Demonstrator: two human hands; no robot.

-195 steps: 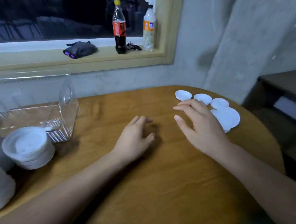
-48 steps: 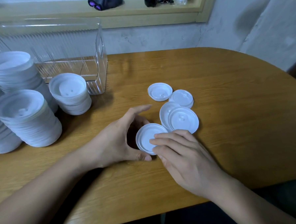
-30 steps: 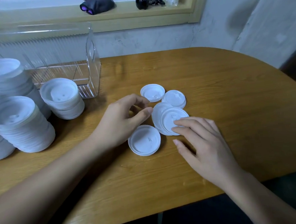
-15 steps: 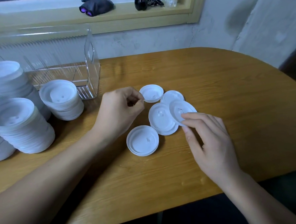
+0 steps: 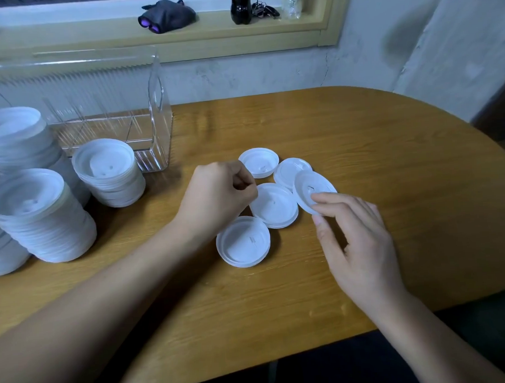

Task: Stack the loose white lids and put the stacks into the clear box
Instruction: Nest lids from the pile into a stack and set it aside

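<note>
Loose white lids (image 5: 243, 241) lie in a small cluster at mid-table in the head view, well apart from the clear box (image 5: 160, 123) at the far left. I see no stack inside the box.

The right hand (image 5: 356, 238) pinches one tilted lid (image 5: 314, 189) by its near edge, thumb under and fingertips over. The lid's far edge hangs above a flat neighbour (image 5: 291, 170). The left hand (image 5: 219, 199) is a loose fist just beside the middle lid (image 5: 274, 205), fingers curled in, with nothing that I can see in them.

My worries from here:
- That edge pinch is thin, and I judge the light lid could flip out of it and skid across the wooden table (image 5: 389, 143).
- The far lid (image 5: 259, 166) seems to lie rim up while others lie dome up. Mixed facings would stop them nesting and leave a crooked pile.
- The tall stacks (image 5: 39, 214) on the left look slightly splayed. The left forearm passes near them, so a careless sweep could topple one.
- Lifting such a stack over the box wall could make it fan apart.

I can read no writing. The dark bottle (image 5: 240, 7) on the window sill (image 5: 62, 37) is cut off above its base, so no label shows. The small marks on the lids are too fine to make out.
</note>
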